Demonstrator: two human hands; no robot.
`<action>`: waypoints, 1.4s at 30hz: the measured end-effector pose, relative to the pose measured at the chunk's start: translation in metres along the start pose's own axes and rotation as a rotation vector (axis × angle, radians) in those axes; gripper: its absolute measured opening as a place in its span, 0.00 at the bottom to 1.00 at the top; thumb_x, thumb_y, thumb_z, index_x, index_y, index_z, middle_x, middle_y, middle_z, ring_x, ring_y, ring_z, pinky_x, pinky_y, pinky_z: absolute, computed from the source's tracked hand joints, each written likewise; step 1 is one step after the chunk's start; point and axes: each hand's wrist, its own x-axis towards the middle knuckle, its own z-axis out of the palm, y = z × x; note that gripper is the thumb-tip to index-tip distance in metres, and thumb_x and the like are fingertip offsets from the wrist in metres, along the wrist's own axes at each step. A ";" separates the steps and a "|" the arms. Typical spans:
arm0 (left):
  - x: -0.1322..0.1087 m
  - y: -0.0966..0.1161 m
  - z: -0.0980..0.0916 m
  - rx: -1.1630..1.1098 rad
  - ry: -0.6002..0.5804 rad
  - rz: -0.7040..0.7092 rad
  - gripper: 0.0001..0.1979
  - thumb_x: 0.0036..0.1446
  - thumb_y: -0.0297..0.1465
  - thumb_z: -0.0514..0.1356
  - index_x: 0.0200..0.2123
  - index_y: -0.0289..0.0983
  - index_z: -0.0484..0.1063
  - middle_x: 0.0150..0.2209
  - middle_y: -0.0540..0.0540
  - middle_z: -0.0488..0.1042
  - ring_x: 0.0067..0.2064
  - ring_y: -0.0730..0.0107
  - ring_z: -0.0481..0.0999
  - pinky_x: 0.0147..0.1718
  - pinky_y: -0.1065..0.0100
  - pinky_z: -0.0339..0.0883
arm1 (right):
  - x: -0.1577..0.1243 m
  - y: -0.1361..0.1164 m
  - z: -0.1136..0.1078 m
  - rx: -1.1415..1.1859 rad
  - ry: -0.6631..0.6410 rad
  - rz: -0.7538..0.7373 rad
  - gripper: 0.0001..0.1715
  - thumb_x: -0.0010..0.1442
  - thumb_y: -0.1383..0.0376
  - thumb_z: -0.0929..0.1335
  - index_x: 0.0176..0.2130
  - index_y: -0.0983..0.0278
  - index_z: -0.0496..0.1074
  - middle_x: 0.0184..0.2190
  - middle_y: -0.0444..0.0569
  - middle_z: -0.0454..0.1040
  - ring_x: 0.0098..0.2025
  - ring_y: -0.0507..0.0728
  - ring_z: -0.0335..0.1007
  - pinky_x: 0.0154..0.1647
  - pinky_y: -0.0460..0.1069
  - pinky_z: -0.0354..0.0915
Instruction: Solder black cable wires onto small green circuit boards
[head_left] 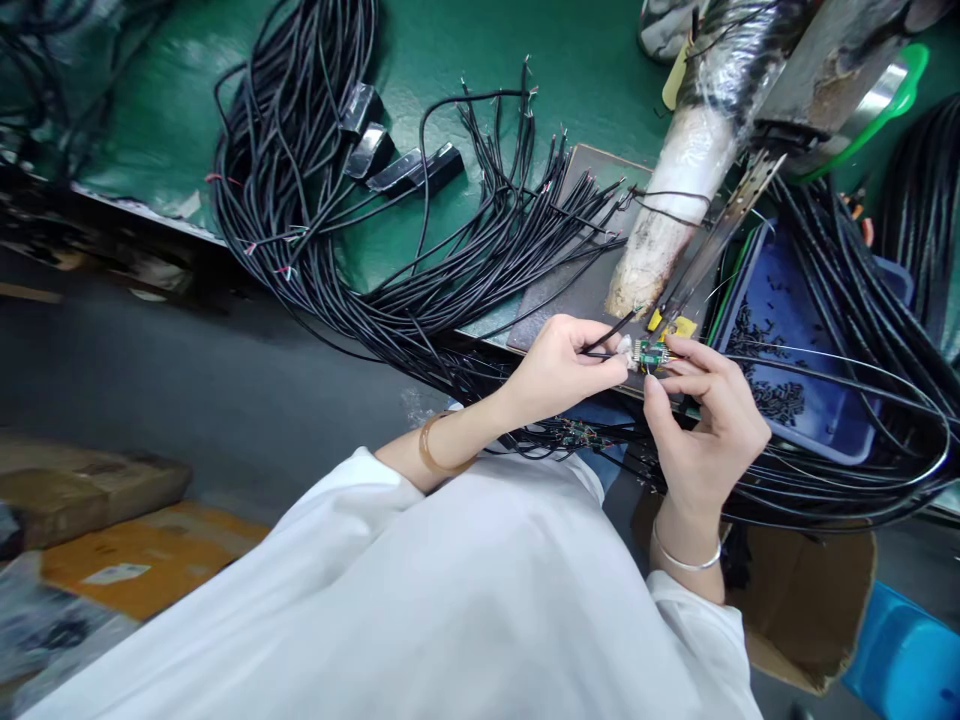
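My left hand [559, 368] is closed in a pinch on the end of a thin black cable [604, 335]. It holds the stripped cable tip against a small green circuit board [651, 353]. My right hand [705, 420] pinches that board between thumb and fingers. Both hands meet just below the tip of a soldering iron [709, 240] on a wrapped white holder [675, 200]. More small boards with cables attached [581, 435] lie under my wrists.
A large bundle of black cables [360, 230] with stripped ends spreads over the green bench [450, 50]. A blue tray [795, 340] of small dark parts stands at the right, with looped cables [885, 440] across it. Cardboard boxes [810, 610] sit on the floor.
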 end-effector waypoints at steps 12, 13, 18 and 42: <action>-0.031 -0.012 0.001 -0.451 -0.267 -0.237 0.17 0.51 0.40 0.72 0.37 0.33 0.79 0.31 0.46 0.77 0.29 0.75 0.74 0.29 0.73 0.70 | -0.016 -0.016 -0.039 -0.063 0.029 0.176 0.06 0.61 0.64 0.74 0.33 0.61 0.74 0.26 0.40 0.73 0.24 0.47 0.66 0.24 0.45 0.60; -0.033 -0.013 0.002 -0.493 -0.279 -0.270 0.19 0.50 0.41 0.72 0.40 0.34 0.78 0.31 0.46 0.78 0.29 0.75 0.75 0.29 0.72 0.71 | -0.015 -0.019 -0.042 -0.009 0.036 0.217 0.07 0.60 0.64 0.75 0.32 0.61 0.74 0.26 0.40 0.73 0.24 0.47 0.66 0.24 0.45 0.59; -0.038 -0.013 0.007 -0.380 -0.137 -0.107 0.15 0.52 0.38 0.72 0.34 0.33 0.76 0.28 0.50 0.74 0.26 0.82 0.68 0.25 0.77 0.62 | -0.011 -0.016 -0.040 0.056 -0.020 0.302 0.08 0.60 0.61 0.75 0.33 0.60 0.75 0.24 0.39 0.71 0.23 0.47 0.62 0.21 0.44 0.55; -0.029 -0.017 0.004 0.164 -0.010 0.424 0.04 0.53 0.23 0.63 0.28 0.32 0.78 0.23 0.54 0.62 0.24 0.81 0.59 0.23 0.73 0.52 | -0.002 0.003 -0.017 0.069 -0.161 0.347 0.11 0.62 0.58 0.73 0.33 0.62 0.72 0.26 0.41 0.72 0.26 0.48 0.65 0.23 0.44 0.56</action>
